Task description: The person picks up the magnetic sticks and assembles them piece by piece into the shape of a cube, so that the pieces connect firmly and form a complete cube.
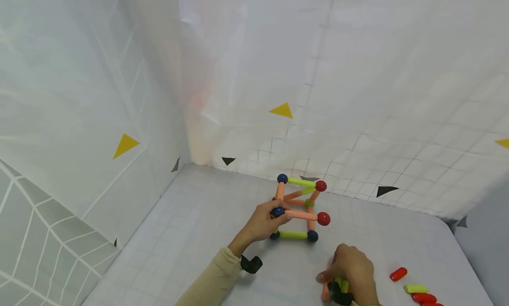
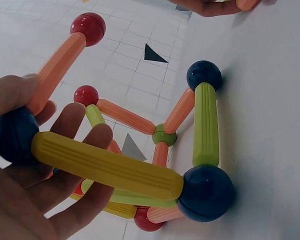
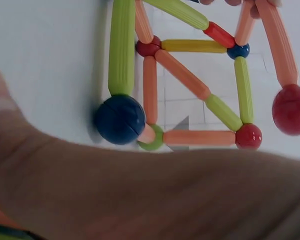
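A stick-and-ball building frame (image 1: 294, 235), made of orange, green and yellow magnetic-type rods with coloured balls, stands on the table. My left hand (image 1: 264, 222) grips its near upper left corner, thumb and fingers around a dark blue ball (image 2: 15, 135) and the end of an orange rod (image 2: 57, 72). A yellow rod (image 2: 107, 165) runs down from that ball, with fingers behind it. At the orange rod's far end sits a red ball (image 1: 324, 218). My right hand (image 1: 351, 268) reaches down over loose green rods (image 1: 344, 286) and orange rods (image 1: 326, 292); its fingertips are hidden, so I cannot tell its grasp.
To the right of my right hand lie a short red rod (image 1: 399, 274), a short green rod (image 1: 415, 289) and more red rods (image 1: 423, 297). The white table (image 1: 167, 253) meets sheeted walls at the back and left.
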Tool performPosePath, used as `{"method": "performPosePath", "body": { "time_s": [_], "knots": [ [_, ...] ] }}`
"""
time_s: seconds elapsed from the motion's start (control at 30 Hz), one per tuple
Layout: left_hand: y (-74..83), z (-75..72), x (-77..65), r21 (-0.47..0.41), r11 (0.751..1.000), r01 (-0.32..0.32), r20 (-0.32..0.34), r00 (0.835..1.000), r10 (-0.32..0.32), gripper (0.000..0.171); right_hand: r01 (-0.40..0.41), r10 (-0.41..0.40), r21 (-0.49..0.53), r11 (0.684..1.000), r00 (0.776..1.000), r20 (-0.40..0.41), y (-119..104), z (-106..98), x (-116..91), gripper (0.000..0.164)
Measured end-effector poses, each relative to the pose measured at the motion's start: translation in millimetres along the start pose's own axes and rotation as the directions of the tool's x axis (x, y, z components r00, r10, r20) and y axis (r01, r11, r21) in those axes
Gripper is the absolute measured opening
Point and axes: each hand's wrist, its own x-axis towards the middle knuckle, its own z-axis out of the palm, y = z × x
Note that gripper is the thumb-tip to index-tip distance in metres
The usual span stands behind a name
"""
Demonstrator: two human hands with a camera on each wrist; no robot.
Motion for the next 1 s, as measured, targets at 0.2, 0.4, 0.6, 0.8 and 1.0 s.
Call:
{"method": "performPosePath", "body": {
  "time_s": [0.2, 0.4, 0.6, 0.8, 1.0],
  "knots": [
    [-0.2, -0.1, 0.2, -0.006, 1.000, -0.030, 0.001, 1.000, 0.030, 0.020, 0.095, -0.094, 0.049, 0.994, 0.995, -0.021, -1, 0, 0, 0.056],
    [0.2, 0.7, 0.0, -0.010, 1.000, -0.030, -0.005, 1.000, 0.030, 0.020, 0.291, -0.233, 0.294, 0.911, 0.948, -0.217, 0, -8, -1, 0.034],
    [-1.0, 2.2, 0.3, -0.003, 0.999, -0.032, -0.020, 0.999, 0.032, 0.020, 0.449, -0.217, 0.460, 0.766, 0.854, -0.472, -4, -5, 6, 0.039],
    [-1.7, 1.6, 1.5, 0.025, 0.998, -0.065, -0.019, 0.998, 0.066, 0.021, 0.591, -0.156, 0.502, 0.632, 0.731, -0.664, -15, 10, 14, 0.034],
    [-0.4, 2.1, 0.5, 0.040, 0.997, -0.064, -0.016, 0.998, 0.065, 0.022, 0.648, -0.132, 0.475, 0.596, 0.662, -0.738, -20, 20, 20, 0.032]
  ]
}}
